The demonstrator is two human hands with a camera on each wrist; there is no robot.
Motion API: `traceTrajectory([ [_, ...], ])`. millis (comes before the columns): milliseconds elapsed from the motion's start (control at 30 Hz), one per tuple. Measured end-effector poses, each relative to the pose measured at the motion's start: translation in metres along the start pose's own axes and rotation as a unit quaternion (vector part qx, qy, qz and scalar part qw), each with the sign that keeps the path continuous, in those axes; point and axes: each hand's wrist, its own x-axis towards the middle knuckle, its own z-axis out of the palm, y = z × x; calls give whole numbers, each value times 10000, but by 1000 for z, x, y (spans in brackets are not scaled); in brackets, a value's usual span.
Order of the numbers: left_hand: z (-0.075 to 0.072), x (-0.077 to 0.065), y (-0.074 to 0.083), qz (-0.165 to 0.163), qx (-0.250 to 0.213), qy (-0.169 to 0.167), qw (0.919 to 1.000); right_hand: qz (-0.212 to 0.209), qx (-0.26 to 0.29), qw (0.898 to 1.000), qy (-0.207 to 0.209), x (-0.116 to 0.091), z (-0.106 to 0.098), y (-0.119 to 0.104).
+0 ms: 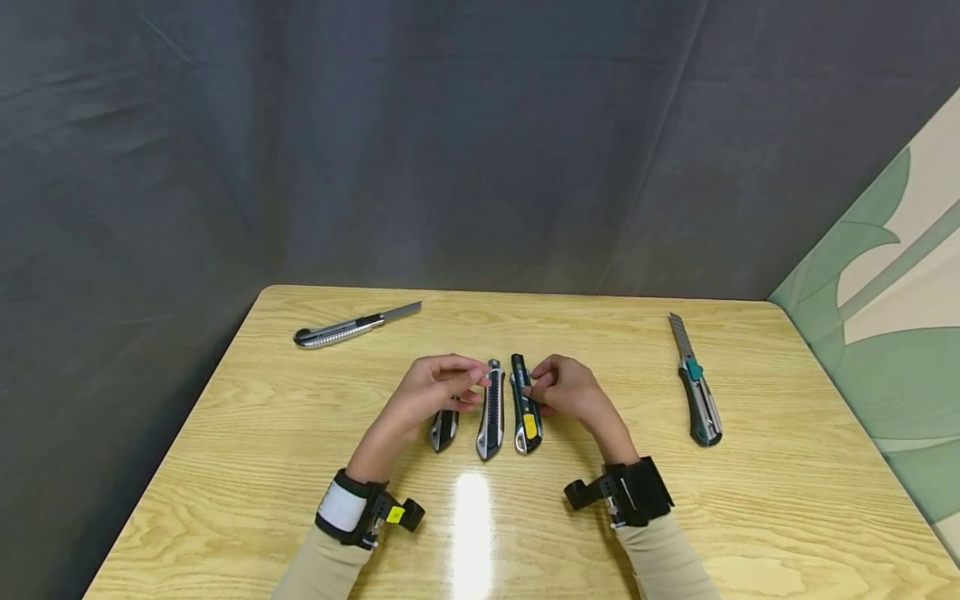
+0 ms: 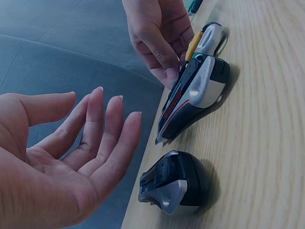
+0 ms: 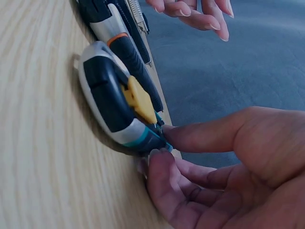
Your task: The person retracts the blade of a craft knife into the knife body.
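Note:
My right hand (image 1: pixel 567 387) pinches a black and silver utility knife with a yellow slider (image 1: pixel 528 427) between thumb and fingers. In the right wrist view, this utility knife lies close along the wood, with the thumb at its teal-edged part. Beside it on the left rests a grey and black utility knife (image 1: pixel 491 421) with a dark ribbed channel. My left hand (image 2: pixel 71 167) hovers above the table with loosely bent fingers and nothing between them. Partly hidden under that hand in the head view is another grey and black utility knife (image 1: pixel 444 432).
A silver snap-off cutter (image 1: pixel 333 333) with its blade out lies at the back left of the wooden table (image 1: pixel 225 467). At the right lies a cutter with a teal slider (image 1: pixel 699 404), blade also extended. Dark cloth (image 1: pixel 480 150) hangs behind the table.

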Motion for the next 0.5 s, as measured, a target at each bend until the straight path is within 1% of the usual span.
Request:
traceTrajectory([
  [133, 0, -1, -1, 8, -28, 42, 10000, -107, -12, 9999, -39, -1, -3, 2],
  [233, 1, -1, -1, 22, -27, 49, 10000, -150, -57, 9999, -8, -3, -9, 2],
  [400, 1, -2, 1, 47, -10, 10, 10000, -176, -335, 9990, 223, -9, -33, 4],
  [500, 1, -2, 1, 41, 2, 0, 10000, -255, -769, 9956, 468, -11, -53, 9],
])
